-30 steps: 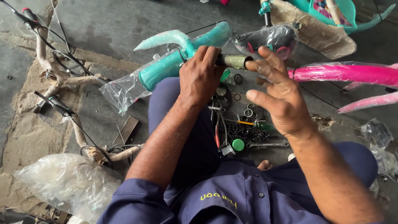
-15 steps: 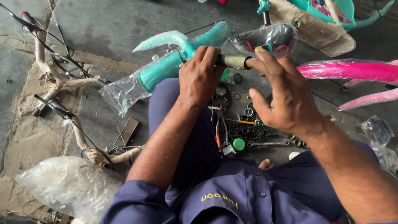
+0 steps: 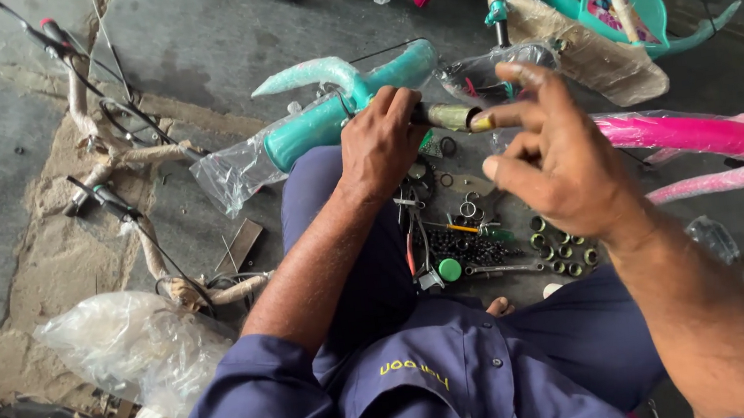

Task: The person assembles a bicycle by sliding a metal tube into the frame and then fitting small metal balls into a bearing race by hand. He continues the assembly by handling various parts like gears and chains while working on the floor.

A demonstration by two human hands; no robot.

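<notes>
Head view: I observed my left hand (image 3: 380, 145) clenched around the plastic-wrapped teal bicycle fork (image 3: 336, 109) at its metal steerer tube (image 3: 453, 116), which projected toward my right hand (image 3: 555, 158). That hand was released, fingers spread, fingertips at the tube's end. Small nuts and tools (image 3: 480, 243) lay below both hands.

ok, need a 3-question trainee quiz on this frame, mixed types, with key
1. True or false: the left hand grips the teal bicycle fork.
2. Which lies on the floor at the right? A) pink fork B) a yellow fork C) a black tyre
3. What lies between the person's legs?

Key: 1 true. 2 A. 3 small parts and tools: rings, nuts, a spanner.
</notes>
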